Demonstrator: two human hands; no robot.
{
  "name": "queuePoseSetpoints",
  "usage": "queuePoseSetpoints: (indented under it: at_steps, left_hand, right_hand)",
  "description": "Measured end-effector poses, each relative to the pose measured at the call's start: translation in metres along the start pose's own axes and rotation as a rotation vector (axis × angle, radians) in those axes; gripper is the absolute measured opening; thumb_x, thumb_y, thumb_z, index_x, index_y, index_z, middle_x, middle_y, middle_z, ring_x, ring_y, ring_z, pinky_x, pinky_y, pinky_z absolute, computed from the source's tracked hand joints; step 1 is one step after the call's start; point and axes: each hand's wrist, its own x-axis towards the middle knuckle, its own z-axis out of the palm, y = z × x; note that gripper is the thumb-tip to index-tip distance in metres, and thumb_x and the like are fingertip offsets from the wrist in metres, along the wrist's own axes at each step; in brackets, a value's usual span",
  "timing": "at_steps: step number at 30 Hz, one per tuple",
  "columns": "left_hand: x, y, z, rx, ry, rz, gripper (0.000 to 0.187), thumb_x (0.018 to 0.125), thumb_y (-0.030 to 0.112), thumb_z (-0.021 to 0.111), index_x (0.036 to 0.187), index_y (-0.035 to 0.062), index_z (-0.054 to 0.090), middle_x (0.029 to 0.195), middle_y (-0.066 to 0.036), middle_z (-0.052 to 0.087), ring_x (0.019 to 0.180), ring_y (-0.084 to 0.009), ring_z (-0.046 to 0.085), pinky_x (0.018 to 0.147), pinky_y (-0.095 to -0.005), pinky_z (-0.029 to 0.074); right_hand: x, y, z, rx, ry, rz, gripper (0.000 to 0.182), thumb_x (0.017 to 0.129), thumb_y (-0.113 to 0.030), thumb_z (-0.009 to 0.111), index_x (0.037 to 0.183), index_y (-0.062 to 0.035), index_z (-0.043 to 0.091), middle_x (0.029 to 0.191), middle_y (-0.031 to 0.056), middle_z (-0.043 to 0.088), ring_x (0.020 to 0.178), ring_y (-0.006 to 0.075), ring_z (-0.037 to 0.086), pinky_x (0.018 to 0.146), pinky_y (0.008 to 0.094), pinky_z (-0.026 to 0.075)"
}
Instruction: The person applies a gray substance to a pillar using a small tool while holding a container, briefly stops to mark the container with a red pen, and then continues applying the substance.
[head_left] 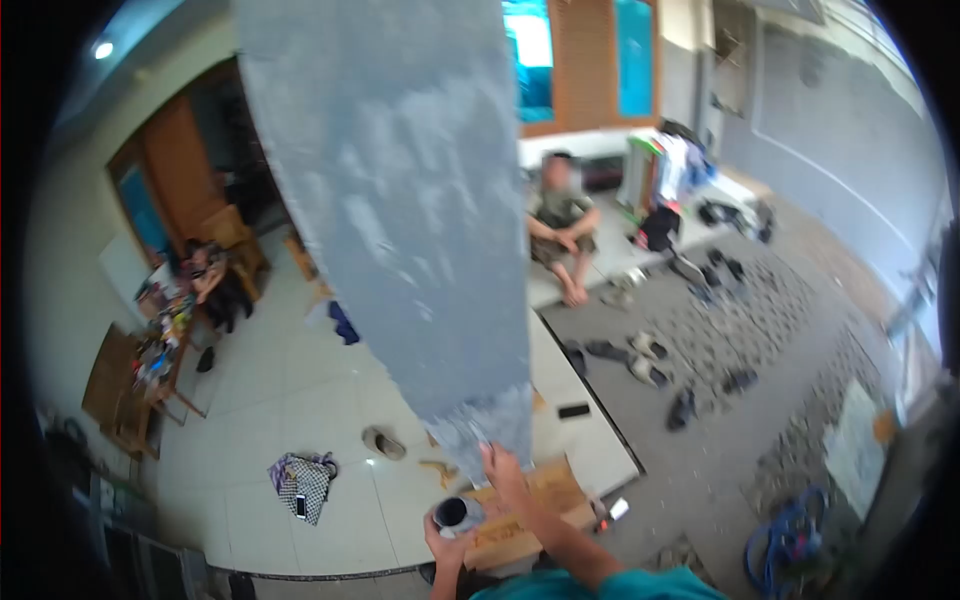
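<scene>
A tall grey pillar [420,230] rises in front of me, with lighter streaks and patches over its face. My right hand [503,475] is at the pillar's lower part, fingers closed. What it grips is too small and blurred to make out. Lower down, my left hand [447,540] is wrapped around a grey can [460,516] with an open top and a dark inside. Beneath my hands, a flattened piece of brown cardboard [545,500] lies at the pillar's foot.
A checkered cloth [305,480] with a phone [300,507] lies on the tiles, near a sandal [383,442]. A black phone [574,411] rests by the floor's edge. Shoes [648,358] litter the lower paving. One person [563,215] sits right of the pillar, another [208,275] at left.
</scene>
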Motion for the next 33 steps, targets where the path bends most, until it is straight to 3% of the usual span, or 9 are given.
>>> queuePoseSetpoints:
  at_steps: [4, 5, 7, 8, 10, 14, 20, 30, 33]
  left_hand:
    - [0.003, -0.028, -0.005, -0.101, 0.022, 0.101, 0.084, 0.054, 0.015, 0.094, 0.122, -0.0045, 0.048, 0.11, -0.016, 0.063, 0.103, -0.0245, 0.063, 0.096, -0.0403, 0.05]
    - [0.001, -0.061, -0.007, 0.047, -0.052, 0.089, 0.071, 0.067, 0.016, 0.088, 0.126, 0.007, 0.049, 0.122, -0.009, 0.054, 0.106, -0.0229, 0.056, 0.091, -0.0452, 0.051]
    - [-0.006, -0.039, -0.004, -0.249, -0.065, 0.039, 0.067, 0.073, 0.007, 0.082, 0.129, 0.0142, 0.047, 0.125, -0.01, 0.05, 0.111, -0.0246, 0.052, 0.092, -0.0426, 0.05]
    - [-0.001, -0.039, -0.006, -0.245, -0.076, 0.03, 0.067, 0.073, 0.007, 0.082, 0.129, 0.0142, 0.047, 0.125, -0.01, 0.05, 0.111, -0.0246, 0.052, 0.092, -0.0426, 0.05]
    - [0.002, -0.047, -0.012, -0.124, -0.018, 0.111, 0.087, 0.053, 0.016, 0.095, 0.123, -0.0041, 0.047, 0.112, -0.017, 0.063, 0.106, -0.0252, 0.063, 0.097, -0.0406, 0.049]
    - [-0.006, -0.015, -0.008, 0.093, 0.045, 0.032, 0.081, 0.055, 0.017, 0.092, 0.122, -0.0014, 0.049, 0.111, -0.013, 0.059, 0.106, -0.0237, 0.058, 0.094, -0.0383, 0.047]
    - [-0.011, 0.014, -0.011, 0.027, 0.043, 0.014, 0.078, 0.058, 0.011, 0.091, 0.122, -0.0001, 0.046, 0.112, -0.014, 0.06, 0.105, -0.0233, 0.06, 0.092, -0.0379, 0.05]
    - [-0.005, 0.021, -0.038, 0.089, 0.056, 0.002, 0.081, 0.059, 0.008, 0.089, 0.126, -0.0011, 0.045, 0.114, -0.014, 0.057, 0.106, -0.0242, 0.058, 0.094, -0.0375, 0.048]
    - [-0.001, 0.011, -0.048, 0.105, 0.061, -0.013, 0.083, 0.058, 0.006, 0.088, 0.128, -0.001, 0.044, 0.116, -0.014, 0.056, 0.108, -0.0244, 0.057, 0.095, -0.0377, 0.047]
  right_hand:
    - [-0.004, -0.02, 0.003, 0.163, 0.054, -0.204, 0.034, 0.093, -0.033, 0.06, 0.085, 0.0007, 0.058, 0.066, 0.026, 0.059, 0.066, 0.0468, 0.059, 0.055, 0.0491, 0.046]
    - [0.002, -0.02, 0.008, 0.139, 0.015, -0.189, 0.034, 0.089, -0.032, 0.063, 0.082, 0.0006, 0.06, 0.066, 0.0252, 0.059, 0.066, 0.046, 0.06, 0.056, 0.0487, 0.047]
    - [0.006, -0.02, 0.013, 0.109, -0.022, -0.147, 0.033, 0.086, -0.032, 0.066, 0.079, 0.0004, 0.062, 0.066, 0.0245, 0.06, 0.066, 0.0453, 0.061, 0.057, 0.0483, 0.048]
    - [0.01, -0.015, 0.018, 0.09, -0.033, -0.178, 0.031, 0.082, -0.033, 0.067, 0.08, -0.0018, 0.065, 0.071, 0.0227, 0.063, 0.069, 0.0441, 0.062, 0.06, 0.0493, 0.05]
    - [0.016, 0.005, 0.034, -0.009, -0.06, -0.156, 0.032, 0.077, -0.036, 0.066, 0.085, -0.0052, 0.069, 0.077, 0.0205, 0.067, 0.074, 0.0433, 0.064, 0.066, 0.0508, 0.052]
    - [0.031, 0.039, 0.061, -0.122, -0.223, 0.272, 0.045, 0.083, -0.042, 0.061, 0.089, 0.0016, 0.068, 0.086, 0.0267, 0.067, 0.085, 0.0454, 0.065, 0.077, 0.0519, 0.053]
    - [0.027, -0.028, 0.024, -0.075, -0.113, 0.031, 0.031, 0.084, -0.026, 0.058, 0.087, 0.0031, 0.068, 0.079, 0.029, 0.064, 0.079, 0.0469, 0.063, 0.069, 0.0524, 0.051]
    - [-0.003, 0.003, 0.043, -0.146, -0.189, 0.344, 0.027, 0.086, -0.026, 0.06, 0.096, -0.0023, 0.069, 0.085, 0.0263, 0.067, 0.083, 0.0438, 0.065, 0.075, 0.05, 0.054]
    - [-0.006, -0.013, 0.048, -0.063, -0.123, 0.162, 0.029, 0.086, -0.025, 0.06, 0.101, -0.0022, 0.068, 0.087, 0.0263, 0.067, 0.085, 0.0435, 0.066, 0.075, 0.0499, 0.054]
